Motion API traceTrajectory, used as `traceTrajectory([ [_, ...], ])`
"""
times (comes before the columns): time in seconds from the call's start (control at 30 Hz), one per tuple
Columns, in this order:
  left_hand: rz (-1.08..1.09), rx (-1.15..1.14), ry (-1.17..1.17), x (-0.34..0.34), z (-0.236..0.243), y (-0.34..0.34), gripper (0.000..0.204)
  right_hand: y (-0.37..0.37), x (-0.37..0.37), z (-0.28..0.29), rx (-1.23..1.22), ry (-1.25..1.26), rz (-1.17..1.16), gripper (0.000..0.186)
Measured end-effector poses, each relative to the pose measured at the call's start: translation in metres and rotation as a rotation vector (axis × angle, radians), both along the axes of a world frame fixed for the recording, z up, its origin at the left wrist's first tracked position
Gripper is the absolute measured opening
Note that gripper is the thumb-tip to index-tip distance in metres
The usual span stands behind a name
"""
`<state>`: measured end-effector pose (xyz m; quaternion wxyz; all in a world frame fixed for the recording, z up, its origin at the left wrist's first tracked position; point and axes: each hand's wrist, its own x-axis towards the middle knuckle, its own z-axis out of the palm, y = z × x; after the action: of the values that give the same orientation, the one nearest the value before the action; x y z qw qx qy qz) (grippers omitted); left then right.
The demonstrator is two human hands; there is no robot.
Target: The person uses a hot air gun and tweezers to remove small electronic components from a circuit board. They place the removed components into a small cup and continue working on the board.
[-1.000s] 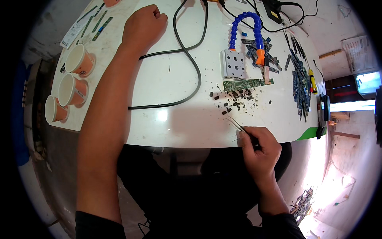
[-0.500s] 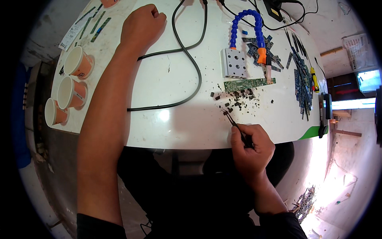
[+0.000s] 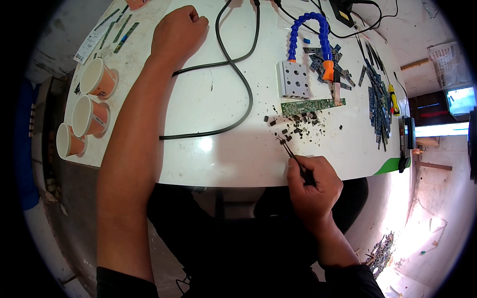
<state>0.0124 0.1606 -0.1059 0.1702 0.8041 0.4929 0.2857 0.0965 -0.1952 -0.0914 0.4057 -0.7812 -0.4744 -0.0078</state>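
My left hand (image 3: pixel 178 35) rests in a fist on the white table, with nothing showing in it, left of the looped black cable (image 3: pixel 246 84). My right hand (image 3: pixel 314 184), near the front edge, is closed around black tweezers (image 3: pixel 295 160), whose tips are at a small dark component (image 3: pixel 282 141) beside scattered black components (image 3: pixel 303 121). Behind these lies a green circuit board (image 3: pixel 303 107), with a clip on its right end. A silver perforated block (image 3: pixel 294 79) stands behind the board, carrying a blue segmented hose (image 3: pixel 325 42) with an orange nozzle (image 3: pixel 328 70).
Three paper cups (image 3: pixel 89 115) stand at the left, near board strips (image 3: pixel 119 35). Blue board strips (image 3: pixel 323 64) are heaped behind the hose, with more (image 3: pixel 377 114) at the right, beside tools and a yellow-handled screwdriver (image 3: pixel 393 99). Cables cross the back.
My right hand and the tweezers have moved forward and left, bringing the tips to the small component among the scattered parts. My left hand has stayed almost in place.
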Motion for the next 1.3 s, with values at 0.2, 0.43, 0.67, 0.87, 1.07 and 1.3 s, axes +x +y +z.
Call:
traceTrajectory([
  [0.2,0.006,0.016,0.002,0.002,0.000,0.000,0.024,-0.003,0.002,0.001,0.021,-0.029,0.003,0.009],
  [0.43,0.015,0.015,-0.022,0.000,0.003,-0.002,0.022,-0.024,0.030,0.024,0.108,0.554,-0.250,0.007],
  [0.67,0.021,0.023,-0.025,0.006,0.009,-0.006,0.024,-0.012,0.108,0.049,0.392,1.129,-0.253,0.014],
  [0.87,0.034,-0.023,-0.051,0.009,0.012,-0.008,0.024,0.049,0.180,0.058,0.453,1.079,-0.271,0.015],
  [1.07,0.035,-0.044,-0.097,0.007,0.016,-0.007,0.022,0.176,0.317,0.038,0.416,0.421,-0.433,0.029],
  [1.3,-0.007,0.001,-0.145,0.010,0.009,-0.004,0.022,0.251,0.388,0.025,0.094,-0.059,-0.628,0.029],
])
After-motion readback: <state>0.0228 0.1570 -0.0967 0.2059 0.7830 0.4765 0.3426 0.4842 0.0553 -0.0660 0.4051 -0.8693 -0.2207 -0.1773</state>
